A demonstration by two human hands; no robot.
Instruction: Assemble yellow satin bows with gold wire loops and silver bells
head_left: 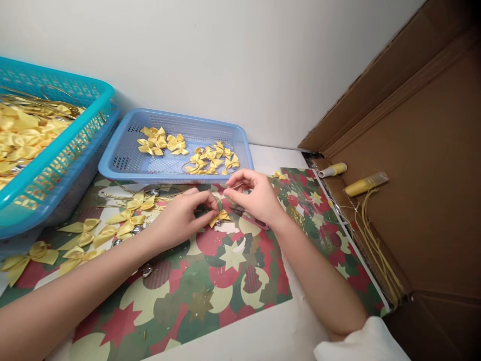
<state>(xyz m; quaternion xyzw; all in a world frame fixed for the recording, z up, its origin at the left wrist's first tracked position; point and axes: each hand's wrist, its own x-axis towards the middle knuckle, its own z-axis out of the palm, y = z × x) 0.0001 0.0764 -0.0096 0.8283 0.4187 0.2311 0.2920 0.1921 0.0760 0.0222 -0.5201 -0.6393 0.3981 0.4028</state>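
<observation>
My left hand (191,213) pinches a small yellow ribbon bow (221,216) by the thin cord above it. A silver bell (219,222) hangs at the bow's middle. Close beside it, my right hand (253,195) is closed in a pinch on a thin strand (237,186), perhaps the cord's end; its exact kind is too small to tell. Beneath the right hand lies a cutting tool with a pink handle (259,221), partly hidden. Several loose yellow bows (130,220) with gold cords and bells are spread left of my left hand.
A blue basket (176,176) behind my hands holds several bows. At the left stands a turquoise basket (90,118) heaped with bows. Patterned paper (225,281) covers the table. Yellow thread spools (332,170) and hanging yellow cords (376,250) are by the cardboard wall at right.
</observation>
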